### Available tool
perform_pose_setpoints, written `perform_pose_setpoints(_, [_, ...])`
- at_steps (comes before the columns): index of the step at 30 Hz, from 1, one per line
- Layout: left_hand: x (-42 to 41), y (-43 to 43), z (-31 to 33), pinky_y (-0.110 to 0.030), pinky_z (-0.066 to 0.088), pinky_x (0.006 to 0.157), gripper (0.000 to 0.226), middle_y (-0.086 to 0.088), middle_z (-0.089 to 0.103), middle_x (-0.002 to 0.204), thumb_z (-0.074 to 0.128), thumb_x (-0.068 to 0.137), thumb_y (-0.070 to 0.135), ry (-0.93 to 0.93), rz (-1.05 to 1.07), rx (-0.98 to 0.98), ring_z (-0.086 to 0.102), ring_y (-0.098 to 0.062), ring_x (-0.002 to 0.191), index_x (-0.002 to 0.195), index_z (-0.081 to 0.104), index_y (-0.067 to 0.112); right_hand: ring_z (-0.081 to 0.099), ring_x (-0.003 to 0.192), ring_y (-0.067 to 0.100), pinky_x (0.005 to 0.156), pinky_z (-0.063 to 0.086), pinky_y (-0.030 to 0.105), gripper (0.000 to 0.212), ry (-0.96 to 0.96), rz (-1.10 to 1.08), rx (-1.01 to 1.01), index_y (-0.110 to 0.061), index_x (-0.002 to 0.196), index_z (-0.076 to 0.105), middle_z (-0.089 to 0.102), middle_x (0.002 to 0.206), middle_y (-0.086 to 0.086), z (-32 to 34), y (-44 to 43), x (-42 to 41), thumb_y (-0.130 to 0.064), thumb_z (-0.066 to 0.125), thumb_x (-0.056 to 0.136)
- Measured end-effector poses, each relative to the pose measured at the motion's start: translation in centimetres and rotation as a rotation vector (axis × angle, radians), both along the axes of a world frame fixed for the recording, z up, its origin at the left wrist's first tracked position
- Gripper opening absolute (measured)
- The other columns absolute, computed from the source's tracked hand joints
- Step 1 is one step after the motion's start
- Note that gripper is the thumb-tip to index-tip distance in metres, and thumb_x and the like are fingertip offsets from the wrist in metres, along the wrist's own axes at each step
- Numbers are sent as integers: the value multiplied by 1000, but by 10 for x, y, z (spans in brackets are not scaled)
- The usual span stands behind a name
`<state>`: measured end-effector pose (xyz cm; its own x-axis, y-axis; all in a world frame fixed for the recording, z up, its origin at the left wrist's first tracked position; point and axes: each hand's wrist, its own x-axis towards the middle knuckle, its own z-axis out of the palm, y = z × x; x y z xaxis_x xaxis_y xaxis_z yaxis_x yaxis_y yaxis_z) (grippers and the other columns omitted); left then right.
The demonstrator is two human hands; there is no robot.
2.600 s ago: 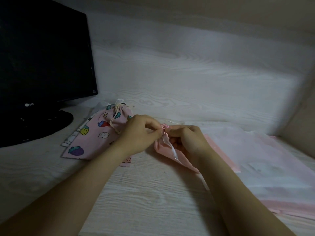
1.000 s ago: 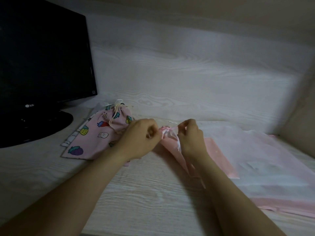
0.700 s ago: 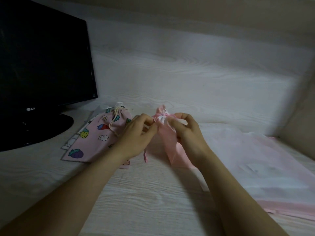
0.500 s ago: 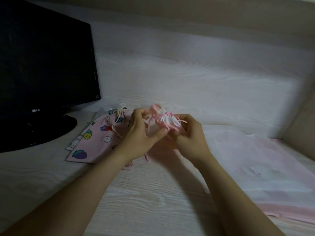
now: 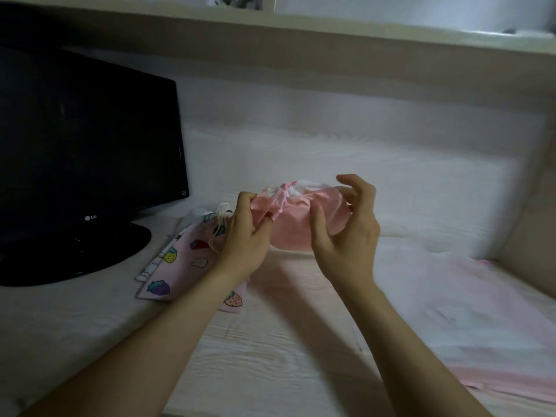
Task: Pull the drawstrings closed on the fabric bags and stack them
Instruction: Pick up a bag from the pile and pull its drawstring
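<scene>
Head view: pink bag (image 5: 296,227) held above the desk (image 5: 270,356), neck cinched, long axis left-right.
Left hand (image 5: 245,236): we pinch its left end.
Right hand (image 5: 346,233): grips its right end.
Printed bag (image 5: 186,263): just left, lower, nearer our left hand.

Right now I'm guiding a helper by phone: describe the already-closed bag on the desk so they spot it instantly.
Find the black monitor on the left; just right of its round base lies a pink fabric bag printed with fruits, its cream cord drawn shut. Unlike the plain pink bag held in the air, it is patterned and rests on the pale wooden desk.
</scene>
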<state>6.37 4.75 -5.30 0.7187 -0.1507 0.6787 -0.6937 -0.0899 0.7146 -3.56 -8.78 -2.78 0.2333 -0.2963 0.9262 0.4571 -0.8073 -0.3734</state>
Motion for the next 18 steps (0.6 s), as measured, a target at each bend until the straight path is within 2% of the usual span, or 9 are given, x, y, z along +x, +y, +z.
perform_pose_setpoints(2, [-9, 0, 12, -40, 49, 70, 10, 1, 63, 89, 57, 106, 20, 12, -33, -54, 61, -12, 77, 114, 51, 17, 66, 99, 22, 82, 53, 50, 38, -20, -11, 83, -23, 130, 41, 65, 112, 1, 5, 4, -2, -31, 63, 100])
perform_pose_setpoints(3, [-15, 1, 20, -41, 51, 71, 10, 1, 63, 90, 56, 107, 23, 5, -44, -72, 61, -14, 78, 114, 51, 18, 66, 92, 24, 78, 52, 50, 33, -25, -17, 120, -23, 128, 38, 65, 106, 2, 8, 7, -5, -34, 56, 102])
perform_pose_setpoints(5, [-25, 1, 35, -32, 49, 69, 8, 7, 60, 88, 53, 109, 23, -24, -45, -97, 56, -1, 71, 115, 50, 19, 62, 82, 28, 74, 49, 52, 26, -38, -47, 182, -23, 124, 34, 63, 97, 2, 11, 9, -9, -31, 46, 102])
perform_pose_setpoints(7, [-34, 4, 53, -19, 45, 66, 9, 11, 59, 93, 51, 110, 20, -63, -32, -117, 55, 5, 74, 118, 47, 21, 59, 78, 29, 72, 47, 50, 27, -56, -84, 230, -24, 121, 34, 61, 96, 4, 16, 9, -13, -20, 45, 97])
perform_pose_setpoints(10, [-41, 15, 72, -7, 43, 68, 24, 15, 56, 104, 56, 107, 11, -71, 22, -150, 56, 13, 86, 122, 42, 24, 57, 80, 21, 73, 43, 37, 27, -30, -96, 259, -24, 112, 42, 60, 97, 3, 27, 13, -18, -8, 48, 92])
perform_pose_setpoints(11, [-43, 19, 76, -8, 44, 69, 29, 12, 56, 107, 57, 105, 9, -71, 54, -162, 58, 9, 89, 124, 40, 23, 57, 80, 16, 72, 42, 32, 24, -4, -88, 264, -23, 107, 48, 61, 96, 0, 29, 15, -18, -6, 49, 90])
perform_pose_setpoints(13, [-44, 30, 78, -22, 46, 74, 35, 6, 55, 113, 60, 103, 8, -103, 176, -172, 58, -7, 90, 128, 40, 20, 58, 79, 8, 71, 41, 24, 20, 100, -46, 270, -22, 100, 59, 66, 92, -5, 29, 20, -15, -7, 51, 90])
perform_pose_setpoints(15, [-39, 41, 74, -37, 48, 77, 33, 5, 55, 116, 61, 101, 7, -153, 345, -125, 58, -19, 97, 125, 42, 20, 61, 76, 5, 71, 43, 23, 23, 264, 7, 248, -21, 102, 70, 71, 90, -5, 25, 27, -7, -9, 53, 92])
perform_pose_setpoints(18, [-24, 58, 65, -50, 57, 80, 28, -3, 53, 126, 61, 100, 7, -160, 514, 36, 63, -30, 102, 120, 48, 22, 65, 83, 16, 77, 50, 34, 29, 447, 59, 84, -8, 111, 74, 76, 99, 8, 13, 38, 5, -9, 51, 94])
